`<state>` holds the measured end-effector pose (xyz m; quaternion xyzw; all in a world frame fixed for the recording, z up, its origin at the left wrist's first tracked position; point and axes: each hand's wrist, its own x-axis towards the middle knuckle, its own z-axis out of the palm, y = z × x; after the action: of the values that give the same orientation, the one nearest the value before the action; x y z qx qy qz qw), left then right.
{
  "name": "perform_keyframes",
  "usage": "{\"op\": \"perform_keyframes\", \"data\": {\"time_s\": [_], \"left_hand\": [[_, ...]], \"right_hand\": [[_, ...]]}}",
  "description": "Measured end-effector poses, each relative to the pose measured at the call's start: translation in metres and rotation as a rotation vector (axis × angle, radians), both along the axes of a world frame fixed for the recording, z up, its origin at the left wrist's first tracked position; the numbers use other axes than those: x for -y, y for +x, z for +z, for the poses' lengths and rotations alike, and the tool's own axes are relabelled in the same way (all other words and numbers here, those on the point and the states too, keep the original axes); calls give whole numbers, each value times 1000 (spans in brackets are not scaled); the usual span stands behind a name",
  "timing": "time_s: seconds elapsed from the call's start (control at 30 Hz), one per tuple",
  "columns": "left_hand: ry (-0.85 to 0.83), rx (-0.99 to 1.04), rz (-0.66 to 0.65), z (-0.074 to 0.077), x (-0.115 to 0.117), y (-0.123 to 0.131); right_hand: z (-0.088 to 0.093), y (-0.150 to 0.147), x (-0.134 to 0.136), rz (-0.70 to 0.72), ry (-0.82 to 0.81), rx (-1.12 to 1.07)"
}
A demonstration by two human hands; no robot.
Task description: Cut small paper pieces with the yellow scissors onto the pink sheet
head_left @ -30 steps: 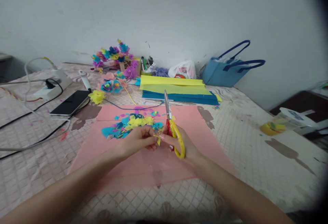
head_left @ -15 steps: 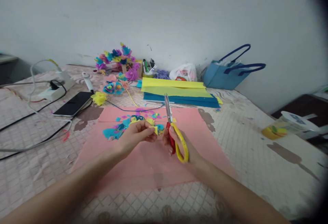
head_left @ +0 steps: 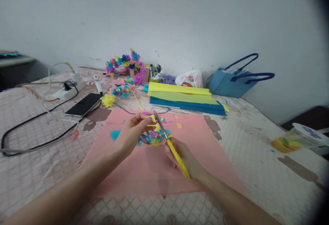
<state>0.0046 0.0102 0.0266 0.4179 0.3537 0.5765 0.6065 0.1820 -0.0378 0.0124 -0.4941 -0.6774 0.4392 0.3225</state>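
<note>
Here's my left hand, pinched on a small yellow paper piece, up over the pink sheet! My right hand grips the yellow-handled scissors, blades angled away from me, right by that piece; whether they touch, I can't tell. Colourful scraps lie heaped on the sheet, across the surface.

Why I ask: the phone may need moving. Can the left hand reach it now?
Probably yes: the phone lies uncovered to the left of the left hand, with nothing tall between them. The yellow paper that hand pinches might need setting down first.
</note>
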Motion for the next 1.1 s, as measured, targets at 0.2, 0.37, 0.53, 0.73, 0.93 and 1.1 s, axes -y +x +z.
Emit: {"op": "perform_keyframes", "data": {"time_s": [0.2, 0.37, 0.53, 0.73, 0.93, 1.1], "left_hand": [[-2, 33, 3, 2, 1, 0], [-13, 29, 13, 4, 1, 0], [-16, 49, 24, 4, 1, 0], [-10, 39, 24, 4, 2, 0], [-8, 46, 23, 4, 2, 0], [-18, 44, 32, 5, 2, 0]], "right_hand": [[-1, 1, 1, 10, -38, 12], [-1, 0, 2, -6, -52, -1], [-5, -1, 0, -9, -33, -10], [-5, -2, 0, -39, -37, -8], [-6, -3, 1, -51, -50, -36], [-8, -3, 1, -48, -88, -62]]}}
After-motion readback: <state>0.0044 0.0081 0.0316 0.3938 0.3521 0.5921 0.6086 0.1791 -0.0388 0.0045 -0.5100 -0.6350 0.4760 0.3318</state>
